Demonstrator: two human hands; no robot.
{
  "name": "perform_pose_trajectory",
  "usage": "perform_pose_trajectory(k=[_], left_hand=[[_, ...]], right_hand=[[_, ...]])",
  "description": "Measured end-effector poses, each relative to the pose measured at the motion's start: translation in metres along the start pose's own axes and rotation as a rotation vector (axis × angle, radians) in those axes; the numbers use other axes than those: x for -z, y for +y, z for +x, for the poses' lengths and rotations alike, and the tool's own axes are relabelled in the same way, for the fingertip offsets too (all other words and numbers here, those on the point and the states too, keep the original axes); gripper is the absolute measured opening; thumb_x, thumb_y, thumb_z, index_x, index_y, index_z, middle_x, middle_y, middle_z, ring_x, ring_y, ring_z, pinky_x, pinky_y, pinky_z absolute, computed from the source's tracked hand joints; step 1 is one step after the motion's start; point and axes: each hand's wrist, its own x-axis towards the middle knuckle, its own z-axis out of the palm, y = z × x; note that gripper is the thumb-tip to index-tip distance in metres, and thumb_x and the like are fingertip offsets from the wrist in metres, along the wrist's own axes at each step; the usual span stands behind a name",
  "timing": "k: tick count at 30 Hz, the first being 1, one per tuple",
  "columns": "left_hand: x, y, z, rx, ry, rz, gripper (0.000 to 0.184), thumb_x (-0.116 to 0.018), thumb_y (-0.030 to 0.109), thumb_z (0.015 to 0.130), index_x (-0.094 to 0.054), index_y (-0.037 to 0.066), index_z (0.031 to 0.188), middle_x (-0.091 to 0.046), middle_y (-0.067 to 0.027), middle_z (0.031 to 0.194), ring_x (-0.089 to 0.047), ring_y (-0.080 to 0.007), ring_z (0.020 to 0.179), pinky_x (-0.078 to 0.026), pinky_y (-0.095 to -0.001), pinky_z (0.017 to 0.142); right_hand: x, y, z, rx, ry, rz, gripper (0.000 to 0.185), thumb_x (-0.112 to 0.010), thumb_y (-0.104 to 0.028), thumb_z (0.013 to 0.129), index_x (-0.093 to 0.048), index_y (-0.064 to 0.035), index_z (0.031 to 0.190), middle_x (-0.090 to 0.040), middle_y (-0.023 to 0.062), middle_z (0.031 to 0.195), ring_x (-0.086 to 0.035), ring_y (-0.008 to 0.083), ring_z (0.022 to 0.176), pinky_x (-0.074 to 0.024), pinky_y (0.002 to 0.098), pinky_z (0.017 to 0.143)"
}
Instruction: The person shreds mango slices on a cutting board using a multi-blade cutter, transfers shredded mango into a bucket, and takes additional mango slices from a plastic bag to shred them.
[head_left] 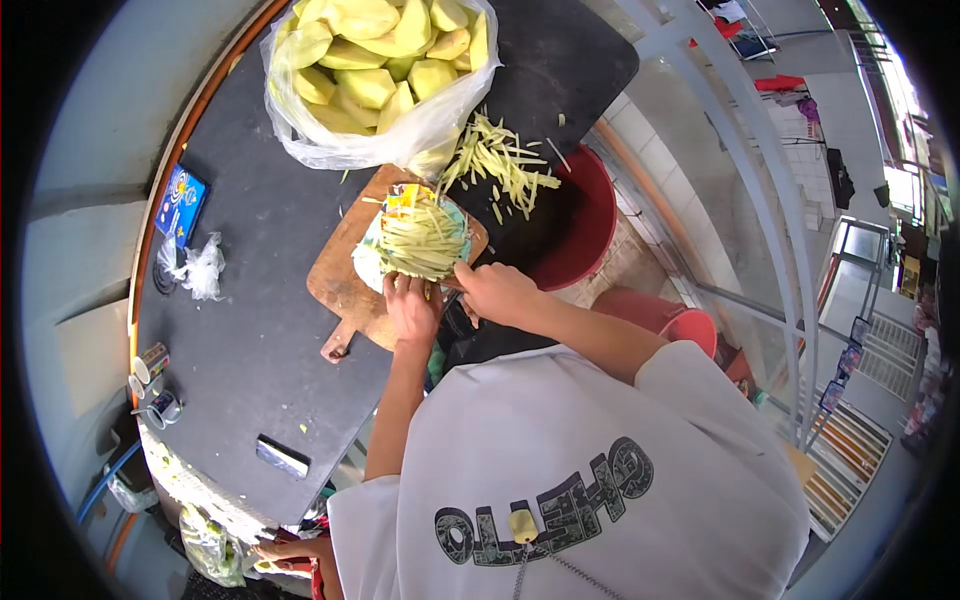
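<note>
Pale green shreds (pixel 420 245) sit heaped at the left hand (pixel 410 310), fingers bent against the near edge; can't tell if it grips or just steadies. Right hand (pixel 498 292) is curled in at the pile's near right side, contents hidden, so grip unconfirmed. Pile rests on a pale wrapper or dish (can't tell which) over a wooden board (pixel 345 260). Handling guess: light, limp, damp, a bit slippery; strands likely snap if squeezed. Best hold is from underneath, both sides, loose cup. Looser shreds (pixel 500 165) lie beyond the board. Bag of peeled chunks (pixel 385 75) looks heavy, its plastic thin; support the base. Dark desk (pixel 255 330) is flat, with a phone (pixel 282 456) and blue packet (pixel 181 205) on it. Red tub (pixel 597 215) stands by the desk edge, metal frame (pixel 745 150) and tiled room past that.
</note>
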Motion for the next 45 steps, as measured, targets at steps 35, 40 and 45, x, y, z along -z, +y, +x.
perform_pose_trajectory(k=[35,40,45], left_hand=[[-0.003,-0.011,-0.011,0.016,-0.007,-0.045,0.022,-0.075,0.006,0.072,-0.071,0.005,0.093,-0.066,-0.0121,0.097,-0.061,-0.0372,0.099,-0.053,-0.0461,0.086],[0.003,-0.001,0.002,0.089,-0.075,-0.007,0.024,-0.075,0.007,0.072,-0.071,0.006,0.096,-0.064,-0.0143,0.107,-0.056,-0.0382,0.108,-0.05,-0.0471,0.092],[0.0,0.01,-0.009,0.146,0.017,0.005,0.025,-0.075,0.008,0.073,-0.071,0.005,0.098,-0.063,-0.0157,0.111,-0.053,-0.0386,0.11,-0.047,-0.0483,0.095]], right_hand=[[-0.027,0.011,0.008,-0.025,0.042,0.02,0.028,-0.064,-0.017,0.086,-0.055,0.0009,0.105,-0.068,0.0261,0.08,-0.07,0.0457,0.078,-0.0569,0.0557,0.07],[-0.023,0.017,0.017,-0.027,0.09,-0.009,0.028,-0.064,-0.02,0.087,-0.055,-0.0012,0.106,-0.069,0.0252,0.084,-0.069,0.045,0.081,-0.0561,0.056,0.073],[-0.021,0.014,0.008,-0.06,0.015,0.033,0.029,-0.064,-0.021,0.088,-0.055,-0.0012,0.107,-0.069,0.0253,0.086,-0.069,0.0444,0.083,-0.0559,0.0557,0.072]])
